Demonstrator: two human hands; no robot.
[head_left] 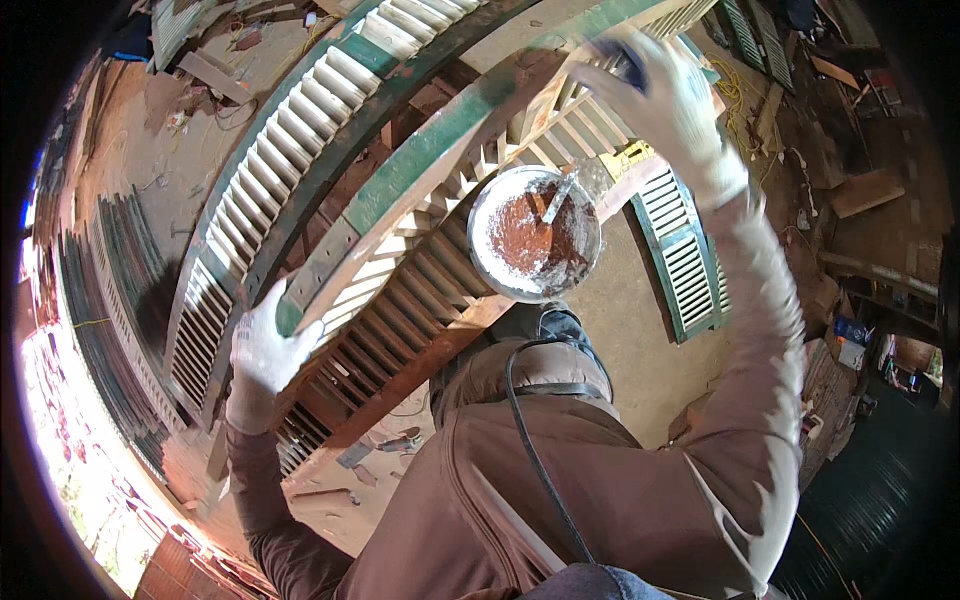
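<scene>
A long louvered shutter point(405, 185) with worn green paint and bare wood is tilted up on edge in front of me. My left hand point(268, 345), in a white glove, grips its near left end, thumb and fingers on either side of the corner. My right hand point(665, 100), in a white glove with a dark blue palm, is at the shutter's far right end. Motion blurs its fingers, so their hold is unclear. A round tub point(482, 255) of reddish-brown powdery material stands beside the shutter, with a flat scraper-like tool point(560, 198) in it.
Another green-framed shutter with pale slats point(300, 130) lies beyond. A brown slatted panel point(390, 330) lies below the held one. A smaller green shutter point(680, 250) rests at right, near a yellow-marked item point(628, 155). Stacked shutters point(115, 330) line the left; yellow cord point(735, 95) lies far right.
</scene>
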